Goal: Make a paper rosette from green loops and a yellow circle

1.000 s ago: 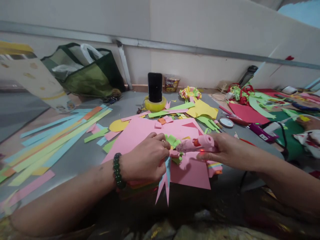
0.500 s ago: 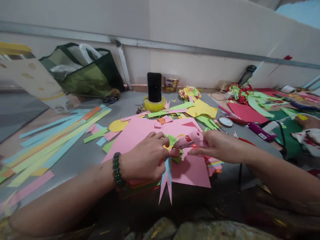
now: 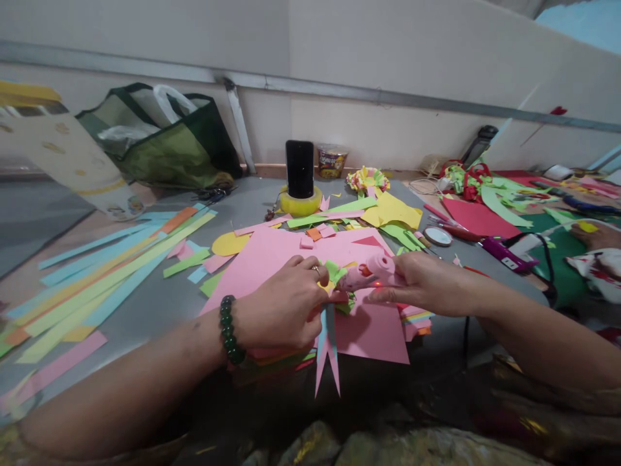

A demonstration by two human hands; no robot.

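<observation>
My left hand (image 3: 286,301), with a green bead bracelet at the wrist, pinches a paper craft (image 3: 331,275) of green and yellow pieces. Blue and pink pointed paper tails (image 3: 327,349) hang from it past the sheet's front edge. Wrapped around a pink glue gun (image 3: 371,268) with a small red light is my right hand (image 3: 420,281). The gun's nozzle end points left at the craft, close to my left fingertips; whether it touches is hidden. Under both hands lies a large pink paper sheet (image 3: 369,340).
Coloured paper strips (image 3: 116,272) spread over the left side. A phone (image 3: 299,168) leans on a yellow tape roll (image 3: 301,202) at the back, beside a cup (image 3: 332,162) and a paper rosette (image 3: 367,179). Rightward are a tape roll (image 3: 437,236), a purple device (image 3: 508,254) and another person's hand (image 3: 594,234).
The pointed paper tails have swung slightly to the right. Both hands keep nearly the same place and grip.
</observation>
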